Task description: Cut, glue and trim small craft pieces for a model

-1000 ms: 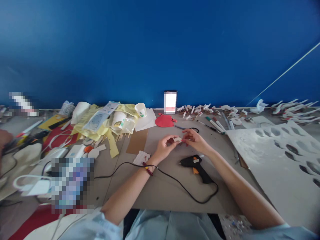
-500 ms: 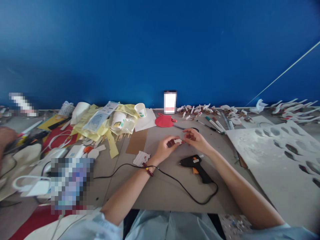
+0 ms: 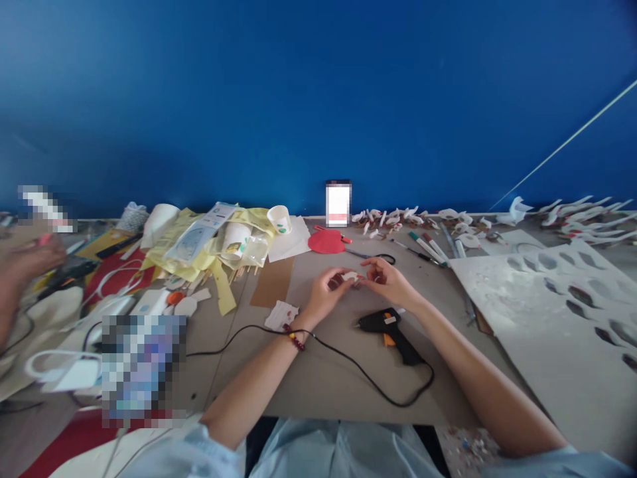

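Observation:
A small white cut piece (image 3: 351, 276) is pinched between the thumb and fingers of my left hand (image 3: 324, 293). My right hand (image 3: 391, 282) meets it from the right, thumb and forefinger closed on a tiny red piece against the white one; its other fingers are raised. What exactly the two small pieces are is too small to tell. Just below my hands a black hot glue gun (image 3: 388, 325) with an orange trigger lies on the table, nozzle toward the left. Its cord (image 3: 343, 360) passes under my left wrist.
Scissors (image 3: 381, 257), red paper (image 3: 326, 241) and markers (image 3: 428, 247) lie beyond my hands. White bird-like figures (image 3: 452, 216) line the wall. A white sheet with oval holes (image 3: 537, 305) covers the right. Yellow packaging (image 3: 199, 245) and a paper cup (image 3: 279, 220) stand left; another person's hand (image 3: 42, 255) works at far left.
My right hand has moved slightly left, bringing the tiny red piece against the white piece. At far left, the other person's hand has come further into view.

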`<state>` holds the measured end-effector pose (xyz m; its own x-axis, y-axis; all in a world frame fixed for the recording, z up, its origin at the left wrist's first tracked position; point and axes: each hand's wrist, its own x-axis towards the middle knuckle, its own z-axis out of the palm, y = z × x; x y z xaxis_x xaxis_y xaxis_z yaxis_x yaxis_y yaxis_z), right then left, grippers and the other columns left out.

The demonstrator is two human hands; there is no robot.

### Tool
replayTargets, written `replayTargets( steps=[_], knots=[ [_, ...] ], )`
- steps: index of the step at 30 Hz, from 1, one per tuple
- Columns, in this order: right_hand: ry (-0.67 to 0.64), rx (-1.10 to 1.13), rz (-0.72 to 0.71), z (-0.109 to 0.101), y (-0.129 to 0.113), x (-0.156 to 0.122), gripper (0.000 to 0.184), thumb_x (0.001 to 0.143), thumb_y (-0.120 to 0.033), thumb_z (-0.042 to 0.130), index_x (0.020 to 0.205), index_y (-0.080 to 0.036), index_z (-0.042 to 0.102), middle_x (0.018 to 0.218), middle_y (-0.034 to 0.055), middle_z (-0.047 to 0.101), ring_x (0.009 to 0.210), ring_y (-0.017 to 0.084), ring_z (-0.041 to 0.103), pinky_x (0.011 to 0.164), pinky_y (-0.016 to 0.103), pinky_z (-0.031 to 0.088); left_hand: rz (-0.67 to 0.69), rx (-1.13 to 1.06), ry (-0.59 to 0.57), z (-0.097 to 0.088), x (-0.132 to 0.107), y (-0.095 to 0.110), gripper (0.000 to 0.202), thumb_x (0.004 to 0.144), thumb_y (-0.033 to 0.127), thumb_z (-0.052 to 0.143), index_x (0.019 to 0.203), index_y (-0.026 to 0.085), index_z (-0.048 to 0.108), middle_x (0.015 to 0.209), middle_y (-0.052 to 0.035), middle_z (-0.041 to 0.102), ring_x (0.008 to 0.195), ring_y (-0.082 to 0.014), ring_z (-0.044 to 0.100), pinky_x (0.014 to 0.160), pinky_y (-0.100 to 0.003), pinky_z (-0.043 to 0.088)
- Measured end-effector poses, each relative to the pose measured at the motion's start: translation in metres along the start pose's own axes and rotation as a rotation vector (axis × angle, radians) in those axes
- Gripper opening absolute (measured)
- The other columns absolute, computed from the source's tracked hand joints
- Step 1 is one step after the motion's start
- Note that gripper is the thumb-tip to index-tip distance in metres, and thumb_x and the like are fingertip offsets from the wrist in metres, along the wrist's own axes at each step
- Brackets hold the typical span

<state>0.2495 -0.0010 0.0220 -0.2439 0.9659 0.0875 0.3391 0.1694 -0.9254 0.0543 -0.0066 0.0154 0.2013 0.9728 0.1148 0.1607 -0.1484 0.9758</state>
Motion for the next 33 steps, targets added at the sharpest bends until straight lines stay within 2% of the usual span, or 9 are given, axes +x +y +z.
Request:
replayTargets(
  steps=[5, 9, 12, 16, 18, 24, 33],
  knots=[
    [0.034, -0.024, -0.009, -0.0008, 0.0023, 0.0006, 0.039, 0.074, -0.039, 0.065, 0.106, -0.020, 0.054, 0.068, -0.0035, 0.052, 0.061, 0.014, 0.052, 0.053, 0.025, 0.041, -0.038, -0.072, 0.001, -0.0004, 0.0009, 0.0004, 0.038, 0.076, 0.045, 0.067, 0.101, 0.016, 0.067, 0.097, -0.0072, 0.069, 0.074, -0.0145, 0.058, 0.070, -0.027, 0.046],
    [0.110, -0.064, 0.000, -0.0027, 0.0054, 0.0026, 0.030, 0.072, -0.031, 0.061, 0.100, -0.020, 0.059, 0.075, 0.0007, 0.058, 0.066, 0.015, 0.056, 0.056, 0.026, 0.044, -0.031, -0.108, -0.013, -0.0004, 0.0006, 0.0005, 0.041, 0.076, 0.045, 0.067, 0.104, 0.015, 0.067, 0.094, -0.0077, 0.069, 0.073, -0.0146, 0.058, 0.070, -0.027, 0.046],
    [0.166, -0.105, 0.009, -0.0051, 0.0069, 0.0039, 0.023, 0.070, -0.024, 0.053, 0.090, -0.020, 0.063, 0.081, 0.0039, 0.062, 0.071, 0.017, 0.058, 0.059, 0.028, 0.045, -0.031, -0.111, -0.008, -0.0001, 0.0004, -0.0003, 0.041, 0.076, 0.045, 0.067, 0.103, 0.015, 0.067, 0.091, -0.0075, 0.069, 0.073, -0.0148, 0.058, 0.070, -0.027, 0.046],
    [0.211, -0.137, -0.001, -0.0082, 0.0049, 0.0032, 0.015, 0.066, -0.021, 0.049, 0.069, -0.021, 0.064, 0.073, 0.0032, 0.061, 0.066, 0.017, 0.055, 0.057, 0.028, 0.042, -0.041, -0.103, 0.004, 0.0004, 0.0008, -0.0011, 0.041, 0.074, 0.047, 0.068, 0.101, 0.016, 0.067, 0.087, -0.0062, 0.069, 0.071, -0.0148, 0.057, 0.069, -0.027, 0.046],
    [0.203, -0.103, 0.016, -0.0089, 0.0026, 0.0023, 0.015, 0.066, -0.023, 0.048, 0.065, -0.021, 0.063, 0.070, 0.0026, 0.061, 0.063, 0.016, 0.054, 0.053, 0.027, 0.041, -0.044, -0.103, 0.006, 0.0004, 0.0009, -0.0005, 0.042, 0.074, 0.048, 0.068, 0.101, 0.016, 0.068, 0.085, -0.0055, 0.069, 0.070, -0.0142, 0.056, 0.067, -0.026, 0.045],
    [0.168, -0.011, 0.102, -0.0077, 0.0021, 0.0027, 0.018, 0.066, -0.028, 0.051, 0.069, -0.020, 0.067, 0.065, 0.0020, 0.064, 0.058, 0.016, 0.055, 0.051, 0.026, 0.041, -0.027, -0.066, 0.001, -0.0002, -0.0003, 0.0040, 0.040, 0.075, 0.047, 0.067, 0.101, 0.016, 0.068, 0.089, -0.0052, 0.069, 0.069, -0.0132, 0.055, 0.066, -0.025, 0.044],
    [0.127, 0.120, 0.151, -0.0059, 0.0053, 0.0039, 0.019, 0.068, -0.034, 0.057, 0.074, -0.019, 0.067, 0.063, 0.0022, 0.064, 0.051, 0.013, 0.052, 0.048, 0.026, 0.042, -0.032, -0.061, -0.008, -0.0002, 0.0000, 0.0028, 0.040, 0.075, 0.046, 0.068, 0.102, 0.017, 0.068, 0.090, -0.0056, 0.069, 0.069, -0.0135, 0.056, 0.067, -0.025, 0.045]
  ],
)
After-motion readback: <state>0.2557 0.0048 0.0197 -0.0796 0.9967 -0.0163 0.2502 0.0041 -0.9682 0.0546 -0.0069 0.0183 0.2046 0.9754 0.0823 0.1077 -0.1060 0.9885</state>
